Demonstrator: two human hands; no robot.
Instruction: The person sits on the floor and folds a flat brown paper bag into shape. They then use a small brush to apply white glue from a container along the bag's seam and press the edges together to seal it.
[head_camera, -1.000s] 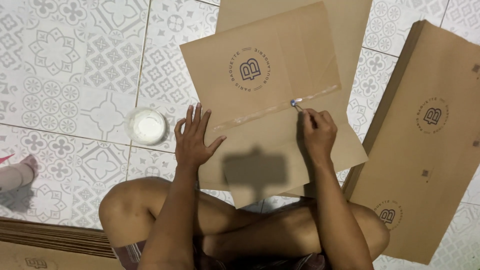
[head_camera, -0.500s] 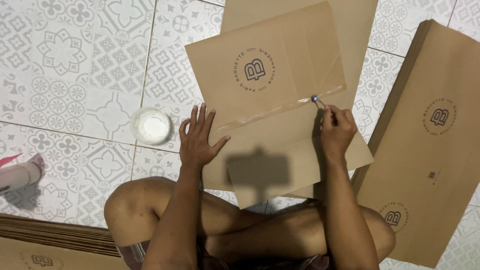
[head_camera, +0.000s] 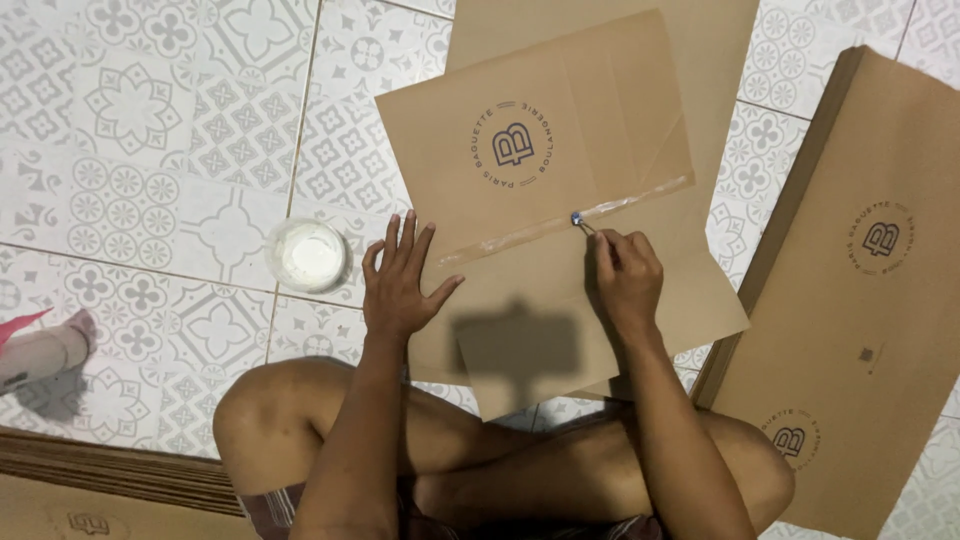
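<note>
Brown paper bag (head_camera: 560, 190), flat and unfolded, lies on the patterned tile floor (head_camera: 130, 130) in front of a person sitting cross-legged. It bears a round printed logo and rests on top of another sheet of the same brown paper. A glossy wet strip of glue (head_camera: 570, 222) runs slantwise across the bag, from near the left thumb up toward the bag's right edge.

The left hand (head_camera: 398, 285) is open, fingers spread, and pressed flat on the bag's left lower edge, partly on the paper and partly on the tile. The right hand (head_camera: 627, 280) is closed in a pinch around a small brush (head_camera: 582, 224), whose bluish tip touches the glue strip about midway along it.

Just to the left of the left hand stands a small round container of white glue (head_camera: 308, 254) on the tile. To the right, a stack of the same brown bags (head_camera: 860, 300) lies flat, well apart from the right hand. More stacked brown paper (head_camera: 100, 480) shows at the lower left corner. At the far left edge, another person's foot (head_camera: 45, 350) rests on the floor.
</note>
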